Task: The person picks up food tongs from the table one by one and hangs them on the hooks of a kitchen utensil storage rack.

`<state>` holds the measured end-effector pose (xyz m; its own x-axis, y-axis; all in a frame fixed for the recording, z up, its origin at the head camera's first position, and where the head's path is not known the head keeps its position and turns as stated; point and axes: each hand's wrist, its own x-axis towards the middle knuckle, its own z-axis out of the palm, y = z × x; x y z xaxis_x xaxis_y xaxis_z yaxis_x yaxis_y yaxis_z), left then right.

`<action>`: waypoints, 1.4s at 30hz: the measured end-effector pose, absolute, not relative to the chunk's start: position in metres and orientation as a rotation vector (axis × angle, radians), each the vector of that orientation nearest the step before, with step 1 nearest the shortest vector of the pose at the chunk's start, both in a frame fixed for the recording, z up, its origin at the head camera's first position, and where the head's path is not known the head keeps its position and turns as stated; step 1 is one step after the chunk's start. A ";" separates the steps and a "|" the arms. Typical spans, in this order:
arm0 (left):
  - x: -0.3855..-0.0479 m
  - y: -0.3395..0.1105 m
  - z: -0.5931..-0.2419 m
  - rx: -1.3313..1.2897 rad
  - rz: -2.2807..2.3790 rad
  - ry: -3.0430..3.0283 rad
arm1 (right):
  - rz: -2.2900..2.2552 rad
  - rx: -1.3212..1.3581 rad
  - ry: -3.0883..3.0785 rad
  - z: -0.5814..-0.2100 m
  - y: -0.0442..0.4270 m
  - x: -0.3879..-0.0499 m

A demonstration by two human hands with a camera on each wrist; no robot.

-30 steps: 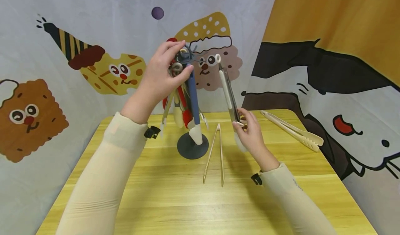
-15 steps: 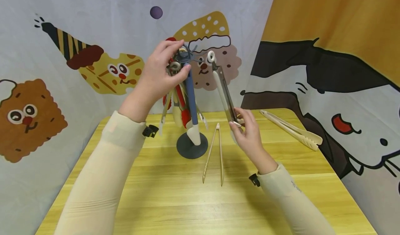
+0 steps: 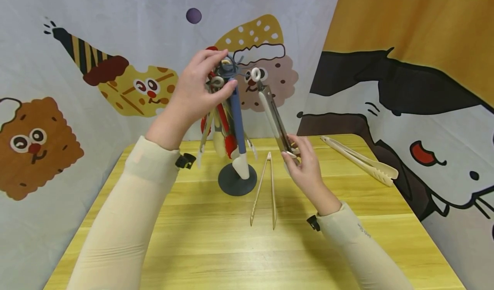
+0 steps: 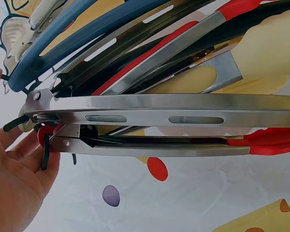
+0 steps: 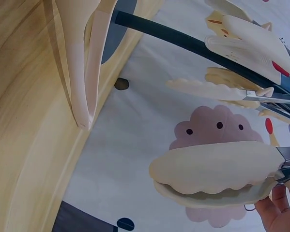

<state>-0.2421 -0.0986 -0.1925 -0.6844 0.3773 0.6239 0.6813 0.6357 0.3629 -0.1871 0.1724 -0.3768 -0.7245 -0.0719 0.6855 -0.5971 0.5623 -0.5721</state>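
My left hand (image 3: pixel 194 88) curls its fingers and thumb round the top of a dark tong stand (image 3: pixel 237 180). Several tongs hang there, among them blue-handled tongs (image 3: pixel 238 122) with a pale tip, metal tongs (image 4: pixel 183 103) and red-tipped tongs (image 4: pixel 275 140). Just right of the stand, my right hand (image 3: pixel 308 167) grips silver tongs (image 3: pixel 272 112) near their lower part. Their white pull ring points up, close to the stand's hooks but apart from them. In the right wrist view their cream scalloped heads (image 5: pixel 217 166) lie nearly together.
Beige tongs (image 3: pixel 272 195) lie spread on the wooden table (image 3: pixel 231 251) in front of the stand. A second beige pair (image 3: pixel 382 170) lies at the right back edge. Behind hangs a cartoon-printed cloth (image 3: pixel 154 7).
My right hand has brought the silver tongs leftward, so their ring is nearer the stand's top. The left hand stays at the stand's top.
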 end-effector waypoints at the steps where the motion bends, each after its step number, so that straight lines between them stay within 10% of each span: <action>1: -0.242 -0.098 -0.193 -0.824 -0.804 -2.359 | 1.114 0.534 -2.184 -0.377 0.172 -0.187; 42: -0.240 -0.096 -0.193 -0.773 -0.800 -2.374 | 1.123 0.576 -2.172 -0.380 0.156 -0.200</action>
